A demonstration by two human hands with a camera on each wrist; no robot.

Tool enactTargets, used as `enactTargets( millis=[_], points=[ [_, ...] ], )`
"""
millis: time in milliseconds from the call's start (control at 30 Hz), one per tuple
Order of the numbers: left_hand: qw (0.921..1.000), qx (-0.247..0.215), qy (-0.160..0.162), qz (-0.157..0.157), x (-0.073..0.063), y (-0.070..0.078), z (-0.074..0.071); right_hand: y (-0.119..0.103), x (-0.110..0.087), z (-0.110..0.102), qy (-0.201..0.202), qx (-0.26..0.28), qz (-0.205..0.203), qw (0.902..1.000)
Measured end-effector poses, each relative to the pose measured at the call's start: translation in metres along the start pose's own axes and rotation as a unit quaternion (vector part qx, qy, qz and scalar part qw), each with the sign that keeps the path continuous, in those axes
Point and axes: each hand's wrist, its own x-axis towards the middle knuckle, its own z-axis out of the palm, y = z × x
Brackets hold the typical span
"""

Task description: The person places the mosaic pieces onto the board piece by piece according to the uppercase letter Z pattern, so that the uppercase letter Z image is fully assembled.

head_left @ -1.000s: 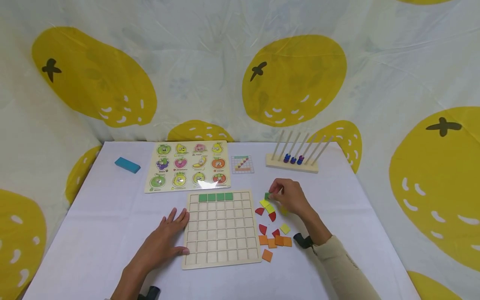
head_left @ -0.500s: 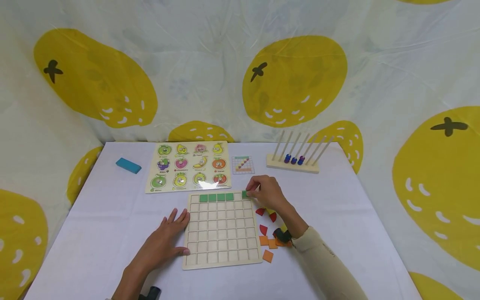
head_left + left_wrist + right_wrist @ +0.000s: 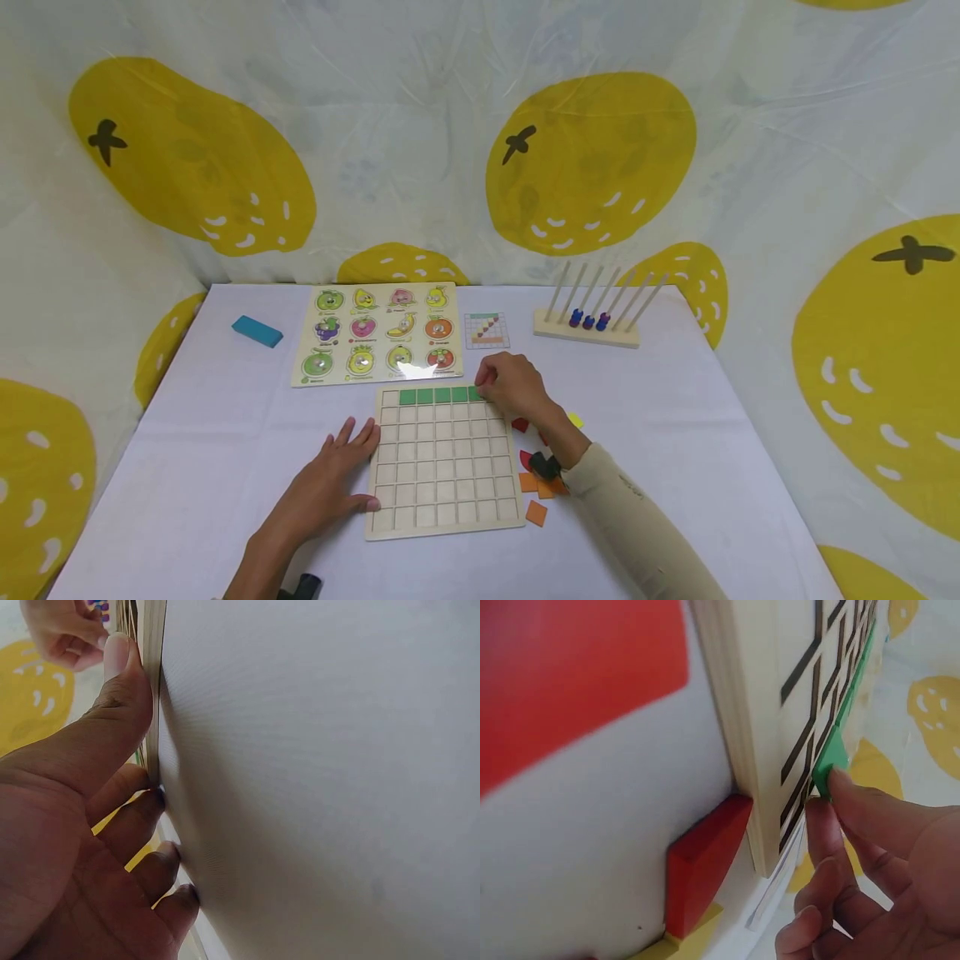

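Note:
A wooden grid board [image 3: 446, 454] lies on the white table. Several green square tiles [image 3: 425, 396] fill cells along its far row. At the right of that row, my right hand [image 3: 517, 390] pinches one green tile [image 3: 831, 759] between thumb and fingertips; it is tilted over the grid in the right wrist view. My left hand [image 3: 326, 475] rests at the board's left edge with fingers spread, its thumb [image 3: 120, 697] on the rim and the other fingertips along the side.
Right of the board lie red quarter-circle pieces [image 3: 705, 862] and orange squares [image 3: 536, 512], partly hidden by my right arm. Behind stand a fruit puzzle board [image 3: 382, 333], a pattern card [image 3: 487, 331] and a peg stand with beads [image 3: 587, 328]. A blue block [image 3: 257, 331] lies far left.
My right hand took the green tile from the loose pieces right of the board and carried it left to the far row. The left hand has stayed in place.

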Motion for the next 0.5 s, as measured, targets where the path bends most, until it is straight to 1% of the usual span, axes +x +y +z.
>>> enactTargets(
  millis=[100, 200, 333, 500],
  points=[
    [1.0, 0.002, 0.0, 0.001, -0.001, 0.001, -0.001, -0.001, 0.0, 0.002, -0.009, -0.022, -0.001, 0.9997],
    [1.0, 0.004, 0.0, 0.002, -0.001, 0.001, -0.002, 0.0, 0.0, 0.002, -0.012, -0.029, -0.006, 0.9995],
    [1.0, 0.002, 0.002, 0.001, -0.001, 0.002, -0.002, 0.003, -0.004, -0.003, -0.012, -0.01, -0.008, 0.9998],
    [1.0, -0.003, 0.005, -0.001, -0.001, 0.002, -0.001, 0.01, -0.015, -0.014, -0.012, 0.004, -0.008, 0.9999]
  ],
)
